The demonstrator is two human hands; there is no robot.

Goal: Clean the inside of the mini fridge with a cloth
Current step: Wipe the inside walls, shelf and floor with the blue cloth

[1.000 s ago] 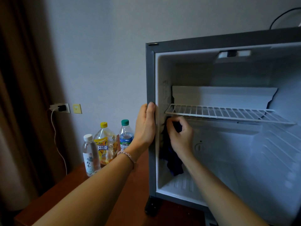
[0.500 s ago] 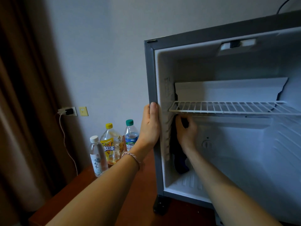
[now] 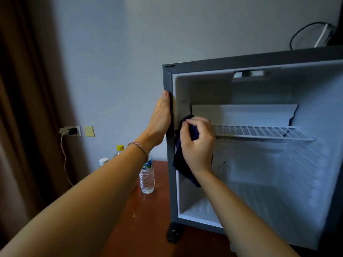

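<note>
Mini fridge [image 3: 259, 62]: door open, standing on a reddish-brown worktop [image 3: 148, 219].
Wire shelf [image 3: 259, 131]: spans the fridge interior at mid-height.
Left hand [image 3: 159, 123]: fingers straight, flat against the fridge's outer left edge; a beaded bracelet [image 3: 139, 146] circles the wrist.
Right hand [image 3: 197, 143]: grip curled round a dark blue cloth [image 3: 179, 160], pressing it to the fridge's inner left wall at the shelf's left end.
Cloth: bunched in the fingers, its tail hanging below the hand inside the fridge.
Bottles: a clear water bottle [image 3: 147, 179] left of the fridge; a yellow-capped bottle [image 3: 119, 148] and a white-capped bottle [image 3: 103, 161] farther left, mostly hidden by the forearm.
Wall: a plugged-in charger [image 3: 71, 131] left of the fridge.
</note>
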